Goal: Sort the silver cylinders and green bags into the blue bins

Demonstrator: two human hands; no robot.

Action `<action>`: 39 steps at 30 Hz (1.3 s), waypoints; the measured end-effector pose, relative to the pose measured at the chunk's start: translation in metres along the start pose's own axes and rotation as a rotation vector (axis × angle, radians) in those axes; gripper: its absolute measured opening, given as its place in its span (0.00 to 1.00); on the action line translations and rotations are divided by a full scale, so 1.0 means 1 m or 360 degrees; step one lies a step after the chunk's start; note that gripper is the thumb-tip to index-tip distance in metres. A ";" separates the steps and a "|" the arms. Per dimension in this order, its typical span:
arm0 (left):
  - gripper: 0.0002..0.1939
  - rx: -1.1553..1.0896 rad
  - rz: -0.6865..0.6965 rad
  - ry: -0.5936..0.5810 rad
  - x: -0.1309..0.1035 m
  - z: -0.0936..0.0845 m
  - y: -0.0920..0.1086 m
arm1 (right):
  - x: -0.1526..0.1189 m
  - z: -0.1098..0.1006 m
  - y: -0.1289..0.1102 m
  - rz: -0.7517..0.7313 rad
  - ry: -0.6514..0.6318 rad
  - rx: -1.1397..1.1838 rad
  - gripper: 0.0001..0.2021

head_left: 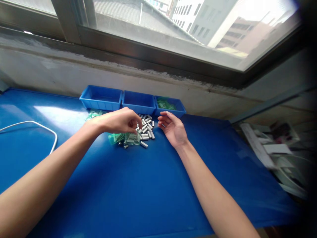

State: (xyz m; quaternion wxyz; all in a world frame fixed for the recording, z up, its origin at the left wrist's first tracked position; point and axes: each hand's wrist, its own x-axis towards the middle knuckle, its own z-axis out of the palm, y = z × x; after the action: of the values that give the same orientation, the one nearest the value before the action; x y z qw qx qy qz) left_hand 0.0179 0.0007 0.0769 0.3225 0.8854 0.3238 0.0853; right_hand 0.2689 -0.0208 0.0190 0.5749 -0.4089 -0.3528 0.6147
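- While the left hand [121, 120] reaches over the near-left side of the metal pieces, its fingers are curled and its thumb is bent in toward them; whether anything is pinched there cannot be made out.
- The right hand [174, 129] is just beside the pieces, on the side toward the worktop's right edge, with its palm turned to them and its fingers loosely bent, well apart from the left hand; nothing shows in its grasp.
- The short silver metal pieces [146, 128] lie in a loose heap toward the far edge of the blue worktop [148, 191], between the two hands, with one stray piece on the near side.
- Clear green plastic bags [132, 138] with metal pieces inside lie against the heap, below the left hand; another green bag [93, 114] lies behind the left wrist.
- Three blue bins stand in a row along the far edge: a left bin [101, 105], a middle bin [138, 108] and a right bin [180, 112], which holds green packets [166, 104].
- A white cable [55, 137] curves in from the worktop's left edge.
- Beyond the far edge rise a wall [119, 72] and a window frame [148, 46].
- Past the right edge sits blurred clutter [277, 148].
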 end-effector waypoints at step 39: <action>0.16 0.0079 -0.0121 0.0431 0.001 0.002 -0.004 | 0.009 -0.006 0.007 -0.0146 0.0315 0.0041 0.14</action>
State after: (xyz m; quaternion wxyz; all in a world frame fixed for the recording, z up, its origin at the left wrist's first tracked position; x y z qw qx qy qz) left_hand 0.0169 0.0030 0.0729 0.2569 0.8605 0.3997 0.1837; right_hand 0.2707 -0.0130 0.0091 0.6396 -0.4436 -0.3048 0.5488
